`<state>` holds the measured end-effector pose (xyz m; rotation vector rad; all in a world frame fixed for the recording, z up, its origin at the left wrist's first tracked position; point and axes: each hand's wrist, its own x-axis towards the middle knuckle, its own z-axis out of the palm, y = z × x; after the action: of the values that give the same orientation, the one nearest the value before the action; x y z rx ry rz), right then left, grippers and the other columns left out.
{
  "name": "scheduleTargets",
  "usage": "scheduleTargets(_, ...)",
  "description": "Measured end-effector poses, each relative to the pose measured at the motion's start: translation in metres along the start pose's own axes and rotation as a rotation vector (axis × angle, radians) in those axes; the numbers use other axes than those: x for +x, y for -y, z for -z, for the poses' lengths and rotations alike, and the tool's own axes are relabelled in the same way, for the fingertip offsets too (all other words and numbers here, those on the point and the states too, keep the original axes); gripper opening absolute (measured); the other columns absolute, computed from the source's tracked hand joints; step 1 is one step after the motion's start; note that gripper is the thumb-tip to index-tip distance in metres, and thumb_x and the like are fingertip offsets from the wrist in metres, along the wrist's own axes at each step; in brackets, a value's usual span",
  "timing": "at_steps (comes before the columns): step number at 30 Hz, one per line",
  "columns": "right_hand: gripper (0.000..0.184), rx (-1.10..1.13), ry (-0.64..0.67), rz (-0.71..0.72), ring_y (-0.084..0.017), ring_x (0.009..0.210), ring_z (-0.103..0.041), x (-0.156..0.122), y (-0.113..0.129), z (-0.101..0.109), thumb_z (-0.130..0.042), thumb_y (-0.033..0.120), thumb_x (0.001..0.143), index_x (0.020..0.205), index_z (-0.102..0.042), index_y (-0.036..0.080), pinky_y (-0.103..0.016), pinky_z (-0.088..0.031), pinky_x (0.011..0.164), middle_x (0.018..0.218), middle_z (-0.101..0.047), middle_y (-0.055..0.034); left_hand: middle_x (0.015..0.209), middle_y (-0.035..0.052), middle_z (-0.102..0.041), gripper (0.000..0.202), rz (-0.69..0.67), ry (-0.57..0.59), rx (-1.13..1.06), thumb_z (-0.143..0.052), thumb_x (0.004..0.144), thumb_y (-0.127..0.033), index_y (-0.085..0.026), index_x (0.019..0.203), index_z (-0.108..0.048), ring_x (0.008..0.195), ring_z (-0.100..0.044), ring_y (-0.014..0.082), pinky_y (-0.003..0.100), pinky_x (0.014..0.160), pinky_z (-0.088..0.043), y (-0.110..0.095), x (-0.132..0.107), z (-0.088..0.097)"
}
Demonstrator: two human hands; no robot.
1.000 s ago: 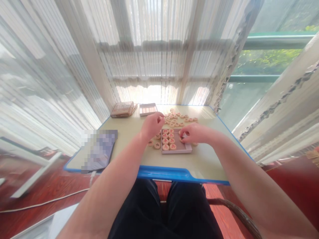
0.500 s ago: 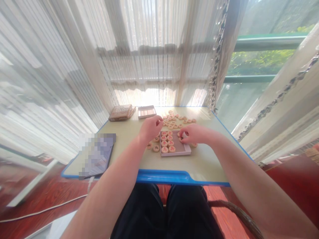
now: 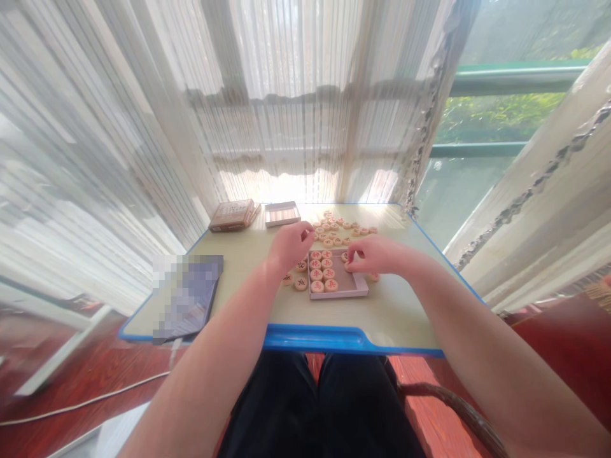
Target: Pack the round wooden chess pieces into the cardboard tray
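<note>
Curled left hand [image 3: 290, 245] and right hand [image 3: 377, 254], grips unclear, near round discs [image 3: 317, 287], shallow rectangular box [image 3: 345, 280]

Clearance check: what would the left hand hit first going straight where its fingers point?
The left hand would likely meet loose xiangqi pieces first; height is unclear, so it might pass above.

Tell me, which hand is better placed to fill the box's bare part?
Probably the right hand: it reaches over the box, by the bare part. The left hand is outside, near the far-left corner.
</note>
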<state>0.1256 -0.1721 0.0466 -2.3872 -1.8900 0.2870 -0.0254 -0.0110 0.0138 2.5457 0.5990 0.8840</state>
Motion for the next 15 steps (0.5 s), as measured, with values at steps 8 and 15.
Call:
scheduleTargets(8,0.037,-0.007,-0.027,-0.017,-0.014,0.06,-0.059,0.0018,0.002,-0.0018,-0.045,0.023,0.076,0.104,-0.069,0.029,-0.025,-0.042,0.062,0.074,-0.071,0.0012,0.06,-0.0015,-0.059,0.022,0.029,0.001,-0.006,-0.047,0.082,-0.031,-0.019,0.084,-0.066,0.056,-0.051,0.0122,0.025,0.056,-0.036,0.0001,-0.0014,0.0023)
scheduleTargets(15,0.033,-0.038,-0.063,0.009,-0.016,0.063,-0.06,0.0048,-0.0046,-0.0025,-0.048,0.024,0.075,0.097,-0.072,0.028,-0.026,-0.042,0.06,0.07,-0.07,-0.0005,0.061,-0.0006,-0.06,0.023,0.029,0.014,-0.002,-0.047,0.081,-0.03,-0.018,0.083,-0.066,0.057,-0.051,0.0125,0.025,0.058,-0.037,-0.0014,-0.0012,0.0027)
